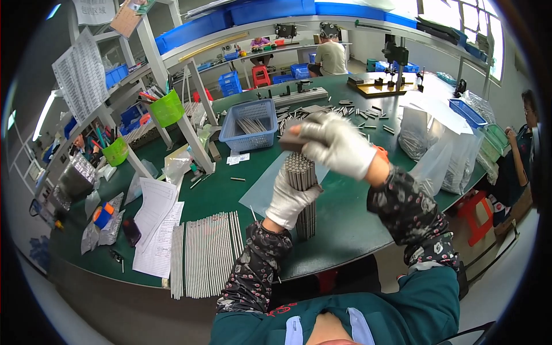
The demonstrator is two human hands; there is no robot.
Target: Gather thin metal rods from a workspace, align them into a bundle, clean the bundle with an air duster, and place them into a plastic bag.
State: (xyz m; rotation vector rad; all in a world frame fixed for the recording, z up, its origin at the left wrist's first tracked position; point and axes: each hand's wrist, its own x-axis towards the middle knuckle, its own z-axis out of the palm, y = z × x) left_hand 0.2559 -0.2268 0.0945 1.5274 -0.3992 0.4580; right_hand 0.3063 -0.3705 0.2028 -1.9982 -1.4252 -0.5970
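Note:
A thick bundle of thin grey metal rods (307, 217) stands upright on the green table (351, 230). My left hand (286, 201), in a light work glove, is wrapped round its middle. Just above the rods' top ends, my gloved right hand (343, 147) grips a dark brown-grey block (292, 141); whether it touches the ends I cannot tell. Left of the bundle, many more rods (207, 256) lie side by side in a flat row by the table's front edge. Beneath and behind the bundle lies a translucent plastic sheet (257, 192).
A blue basket (248, 142) holding rods stands behind my left hand. Short metal pieces (368, 113) lie scattered farther back. Filled plastic bags (411, 135) stand at right, papers (155, 221) lie at left. A shelf post (194, 129) rises from the table. Other people (332, 57) sit beyond.

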